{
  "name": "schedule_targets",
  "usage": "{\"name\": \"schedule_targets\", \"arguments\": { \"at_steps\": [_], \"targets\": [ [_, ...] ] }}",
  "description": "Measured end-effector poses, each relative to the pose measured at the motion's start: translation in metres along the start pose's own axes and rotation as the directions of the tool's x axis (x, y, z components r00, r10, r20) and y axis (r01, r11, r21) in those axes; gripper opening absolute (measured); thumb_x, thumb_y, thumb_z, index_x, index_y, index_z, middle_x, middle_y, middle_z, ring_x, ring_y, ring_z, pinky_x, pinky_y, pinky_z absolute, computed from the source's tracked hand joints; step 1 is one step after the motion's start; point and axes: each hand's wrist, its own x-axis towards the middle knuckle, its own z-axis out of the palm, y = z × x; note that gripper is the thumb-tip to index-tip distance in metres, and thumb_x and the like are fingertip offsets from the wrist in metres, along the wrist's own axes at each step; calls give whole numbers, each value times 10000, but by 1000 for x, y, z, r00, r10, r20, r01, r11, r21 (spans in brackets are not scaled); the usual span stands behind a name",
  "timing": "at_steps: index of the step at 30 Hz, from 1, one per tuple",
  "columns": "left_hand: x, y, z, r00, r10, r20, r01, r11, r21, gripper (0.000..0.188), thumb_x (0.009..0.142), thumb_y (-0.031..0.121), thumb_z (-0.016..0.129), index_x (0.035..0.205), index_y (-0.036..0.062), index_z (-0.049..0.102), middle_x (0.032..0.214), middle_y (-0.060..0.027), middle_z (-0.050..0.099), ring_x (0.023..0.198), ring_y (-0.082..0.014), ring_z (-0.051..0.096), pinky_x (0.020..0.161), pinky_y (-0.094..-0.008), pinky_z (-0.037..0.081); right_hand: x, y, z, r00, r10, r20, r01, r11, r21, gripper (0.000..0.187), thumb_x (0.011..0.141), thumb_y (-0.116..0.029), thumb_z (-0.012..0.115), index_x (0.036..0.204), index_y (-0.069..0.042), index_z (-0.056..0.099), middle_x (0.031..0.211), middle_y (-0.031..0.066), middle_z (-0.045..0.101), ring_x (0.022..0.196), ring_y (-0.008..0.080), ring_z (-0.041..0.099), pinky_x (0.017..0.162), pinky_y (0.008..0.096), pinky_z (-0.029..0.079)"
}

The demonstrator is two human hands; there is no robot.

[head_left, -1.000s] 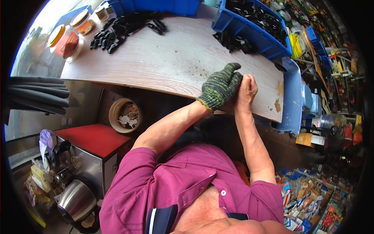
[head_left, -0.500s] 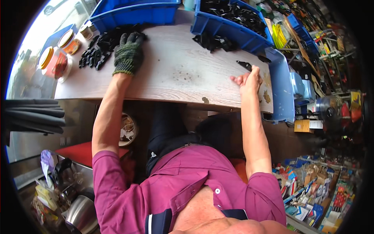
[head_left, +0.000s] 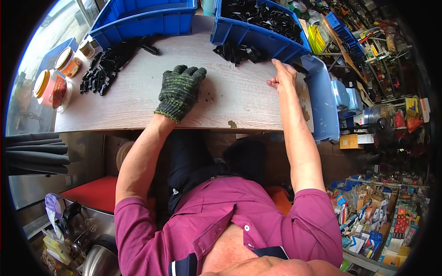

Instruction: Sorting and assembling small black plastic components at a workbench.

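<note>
My left hand (head_left: 181, 92), in a dark green knitted glove, is over the middle of the pale wooden table (head_left: 133, 106). Its fingers curl downward, and whatever they may hold is hidden beneath. My bare right hand (head_left: 285, 76) is at the table's right side, fingers stretched forward and thumb apart, with nothing visible in it. Just beyond it, a small heap of black plastic-looking pieces (head_left: 237, 53) lies against a blue bin (head_left: 255, 37). A larger heap of similar black pieces (head_left: 103, 69) spreads over the table's far left.
Another blue bin (head_left: 142, 22) stands at the back left. Lidded jars (head_left: 49, 87) line the left edge. A light-blue tub (head_left: 323, 101) adjoins the right edge. Crowded shelves with packaged goods (head_left: 363, 221) fill the right side. A metal pot (head_left: 102, 260) is at lower left.
My left hand has moved from the left heap rightward and nearer to me. My right hand has shifted slightly left and away from me; the black piece by its fingers no longer shows.
</note>
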Motion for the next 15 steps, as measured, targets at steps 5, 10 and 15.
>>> {"name": "schedule_targets", "arguments": {
  "at_steps": [5,10,15],
  "targets": [
    [2,3,-2,999,-4,-45,3,1000,-23,347,853,132,637,1199,150,648,1126,-79,703,1093,-330,627,858,-488,480,9,-9,24,997,-77,-3,75,978,-192,468,790,-335,832,1107,-24,685,803,70,608,481,121,475,432,326,534],
    [2,1,0,998,-21,-63,19,999,-26,265,897,199,646,1152,133,667,1106,-100,703,1070,-339,628,848,-493,480,9,-13,37,991,-133,25,135,955,-264,441,801,-350,818,1072,-22,703,726,47,592,468,117,469,415,317,513],
    [5,2,-4,998,-37,-44,34,998,-56,256,899,226,655,1132,121,676,1088,-103,706,1055,-346,632,843,-496,480,13,-7,26,986,-159,53,167,957,-238,403,843,-344,779,1072,-21,702,674,32,560,456,119,467,425,324,524]
  ]
}}
